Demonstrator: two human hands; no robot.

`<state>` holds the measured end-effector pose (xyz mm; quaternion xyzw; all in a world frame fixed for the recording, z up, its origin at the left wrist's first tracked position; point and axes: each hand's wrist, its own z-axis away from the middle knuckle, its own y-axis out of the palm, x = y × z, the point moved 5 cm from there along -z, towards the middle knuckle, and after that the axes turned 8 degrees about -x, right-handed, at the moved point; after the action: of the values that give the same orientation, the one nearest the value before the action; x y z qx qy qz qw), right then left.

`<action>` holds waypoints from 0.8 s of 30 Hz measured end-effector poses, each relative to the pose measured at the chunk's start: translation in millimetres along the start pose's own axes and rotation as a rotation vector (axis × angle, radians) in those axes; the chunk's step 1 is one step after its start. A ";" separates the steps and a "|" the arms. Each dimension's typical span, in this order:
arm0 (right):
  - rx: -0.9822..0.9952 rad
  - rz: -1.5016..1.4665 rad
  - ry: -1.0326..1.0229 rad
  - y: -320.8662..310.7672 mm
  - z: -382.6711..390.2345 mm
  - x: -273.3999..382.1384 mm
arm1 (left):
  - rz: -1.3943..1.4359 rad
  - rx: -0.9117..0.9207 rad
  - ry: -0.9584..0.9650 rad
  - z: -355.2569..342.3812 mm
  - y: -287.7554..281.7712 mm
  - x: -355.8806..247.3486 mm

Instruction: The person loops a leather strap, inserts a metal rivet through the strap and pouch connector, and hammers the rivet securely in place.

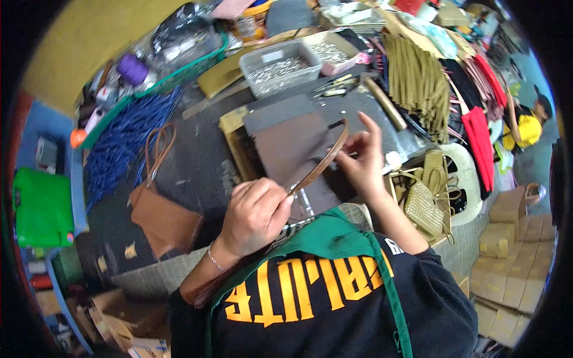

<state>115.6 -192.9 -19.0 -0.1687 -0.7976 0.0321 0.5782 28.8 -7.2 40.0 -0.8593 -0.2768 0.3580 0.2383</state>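
A narrow brown leather strap (327,160) arches upward between my two hands. My left hand (255,213) is closed round its lower end, next to a small metal glint; the fingertips are partly hidden. My right hand (363,154) pinches the strap higher up with thumb and fingers, its index finger raised. Under the strap lies a flat brown leather piece (280,146) on a dark board. To the left, a brown leather pouch (164,219) rests on the table, with a looped strap (160,152) joined to its top.
Clear plastic bins (280,71) of small metal parts stand at the back. Blue strips (128,140) lie at left, olive strips (418,80) at right. A woven gold pouch (425,203) sits by a white stool (468,179). Another person (525,128) is at far right, above cardboard boxes (513,262).
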 end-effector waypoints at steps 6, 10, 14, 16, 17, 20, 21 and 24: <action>-0.068 0.341 -0.364 5.8 -34.4 -1.5 | 0.100 0.072 0.069 -4.5 9.4 -10.5; -0.173 0.409 -0.342 -8.4 -57.1 -32.1 | 0.155 0.106 0.082 -3.2 8.6 -12.4; -0.162 0.373 -0.259 -19.7 -73.1 -50.4 | 0.172 0.085 0.165 -8.0 9.1 -17.2; -0.184 0.205 -0.280 -25.6 -79.2 -57.3 | 0.162 0.105 0.169 -9.7 10.1 -17.5; -0.172 0.084 -0.237 -26.6 -79.8 -56.3 | 0.161 0.109 0.199 -9.2 11.7 -17.7; -0.169 -0.454 0.046 -23.3 -82.5 -66.9 | 0.134 0.101 0.246 -6.4 14.4 -17.2; -0.190 -0.466 0.025 -23.5 -83.0 -60.2 | 0.137 0.113 0.242 -5.7 15.0 -16.7; -0.211 -0.634 0.211 -19.0 -85.9 -59.6 | 0.148 0.128 0.244 -4.8 14.8 -16.4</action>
<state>207.7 -241.4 -40.4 0.0262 -0.7450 -0.2494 0.6181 27.2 -29.7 42.0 -0.8976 -0.1583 0.2845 0.2972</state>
